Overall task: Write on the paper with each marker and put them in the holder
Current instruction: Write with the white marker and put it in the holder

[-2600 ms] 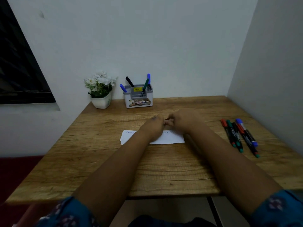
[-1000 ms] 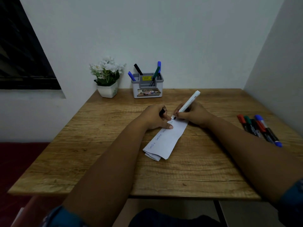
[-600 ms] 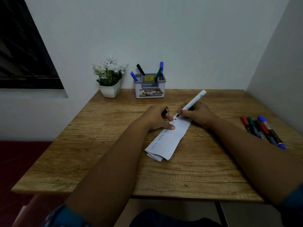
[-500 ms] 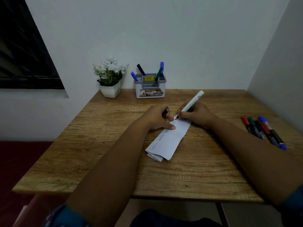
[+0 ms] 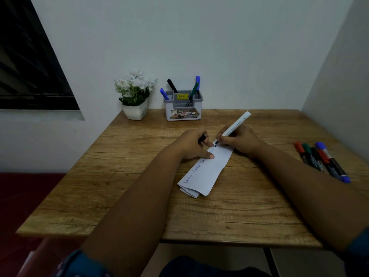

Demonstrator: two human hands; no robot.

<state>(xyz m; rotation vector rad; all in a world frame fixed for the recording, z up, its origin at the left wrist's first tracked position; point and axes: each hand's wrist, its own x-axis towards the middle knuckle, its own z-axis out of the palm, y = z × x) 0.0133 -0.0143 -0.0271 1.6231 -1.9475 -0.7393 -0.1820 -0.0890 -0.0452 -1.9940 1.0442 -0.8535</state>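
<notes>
Right hand [image 5: 242,141] gripping white marker [image 5: 235,124] at paper [image 5: 207,172] far edge, left hand [image 5: 192,144] pinching black cap [image 5: 202,139], pressing paper

My forearms are bare from the wrists almost to the elbows. My left sleeve [image 5: 83,264], at the near left corner, is teal-blue cloth with a faint pale printed pattern, pushed up high. My right sleeve [image 5: 357,248], at the near right edge, is the same teal-blue. My left hand [image 5: 192,143] and right hand [image 5: 242,140] show no rings or bands.
</notes>
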